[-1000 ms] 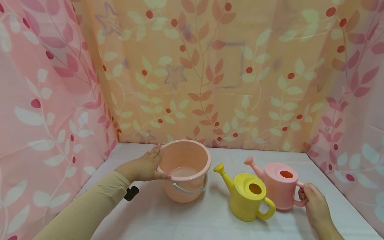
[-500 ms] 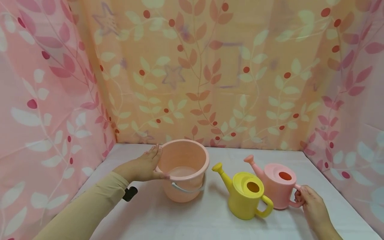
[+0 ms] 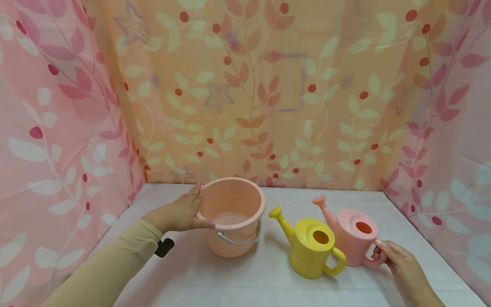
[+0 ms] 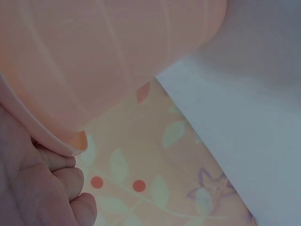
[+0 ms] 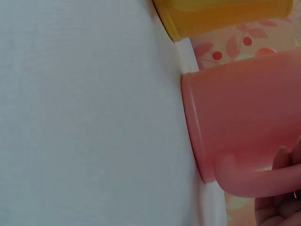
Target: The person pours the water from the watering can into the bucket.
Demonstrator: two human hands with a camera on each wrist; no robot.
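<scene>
A pale peach bucket (image 3: 229, 250) stands left of centre, its thin white bail handle (image 3: 232, 242) hanging down in front. My left hand (image 3: 177, 214) rests on the near left of the rim, fingers extended along it and thumb spread to the front. In the left wrist view its fingers (image 4: 70, 183) lie just outside the bucket's lip. My right hand (image 3: 406, 266) grips the handle (image 5: 254, 182) of a pink watering can (image 3: 354, 245), which leans slightly back toward that hand. A yellow watering can (image 3: 307, 260) stands in front of the pink one, overlapping part of its body.
All three containers are on a table covered in white cloth (image 3: 215, 285). Leaf-patterned curtains close off the back (image 3: 245, 106), the left and the right. Both cans' spouts point left toward the bucket. A small dark object (image 3: 165, 247) shows under the left wrist.
The pink watering can has tipped back a little in my right hand, its spout rising and its handle side lowering. The whole view drifts slightly; the left hand stays on the bucket rim.
</scene>
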